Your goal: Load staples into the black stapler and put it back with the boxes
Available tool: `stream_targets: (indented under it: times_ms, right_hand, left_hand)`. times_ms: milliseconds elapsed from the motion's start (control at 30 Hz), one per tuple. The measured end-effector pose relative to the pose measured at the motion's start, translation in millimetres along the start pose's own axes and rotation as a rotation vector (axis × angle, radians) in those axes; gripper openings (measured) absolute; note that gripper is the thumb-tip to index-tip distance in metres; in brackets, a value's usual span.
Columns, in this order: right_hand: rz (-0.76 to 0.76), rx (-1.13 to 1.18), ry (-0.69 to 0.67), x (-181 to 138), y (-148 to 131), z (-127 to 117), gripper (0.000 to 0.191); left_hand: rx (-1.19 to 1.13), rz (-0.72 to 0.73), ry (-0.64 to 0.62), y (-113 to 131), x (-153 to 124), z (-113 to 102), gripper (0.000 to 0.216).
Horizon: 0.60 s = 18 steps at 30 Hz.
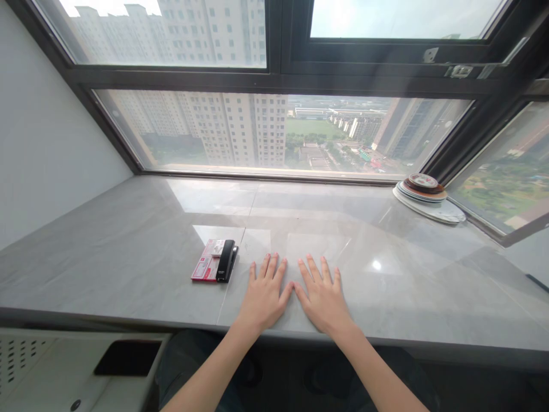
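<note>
My left hand [265,293] lies flat on the grey marbled counter [128,246], palm down with fingers spread. Beside it, my right hand [323,296] rests the same way, and the two thumbs meet or nearly meet in the middle. Neither hand holds anything. To the left of my left hand, and apart from it, sits a black stapler [225,261]. It lies against red-and-white flat packets [206,268], with a small pale box [218,248] on top; I cannot tell what these contain.
A stack of round plates or coasters [424,191] stands at the back right corner by the window. Dark window frames [274,80] border the counter's far edge. Below the front edge at left, a dark phone-like slab [127,357] lies on a white cabinet [47,383].
</note>
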State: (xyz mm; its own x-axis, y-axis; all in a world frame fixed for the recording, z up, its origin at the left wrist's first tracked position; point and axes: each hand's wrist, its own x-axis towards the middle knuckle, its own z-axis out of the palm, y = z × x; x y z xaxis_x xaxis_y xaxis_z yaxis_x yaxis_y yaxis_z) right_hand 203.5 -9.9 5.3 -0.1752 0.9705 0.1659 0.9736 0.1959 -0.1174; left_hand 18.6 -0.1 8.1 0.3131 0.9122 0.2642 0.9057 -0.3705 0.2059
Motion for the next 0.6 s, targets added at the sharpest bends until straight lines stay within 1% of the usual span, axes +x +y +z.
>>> stream_targets:
  times_ms: [333, 500, 600]
  right_hand:
    - [0.023, 0.002, 0.006, -2.6, -1.5, 0.2, 0.066]
    - [0.024, 0.012, 0.003, -4.4, 0.3, 0.9, 0.064]
    - [0.100, 0.070, -0.010, 2.2, -5.5, -3.0, 0.061]
  left_hand:
    - [-0.006, 0.004, 0.014, -0.7, -2.1, 0.6, 0.059]
    - [0.003, 0.023, 0.005, -2.0, -10.5, -2.8, 0.059]
    - [0.005, 0.035, 0.000, -2.0, -19.0, -4.7, 0.059]
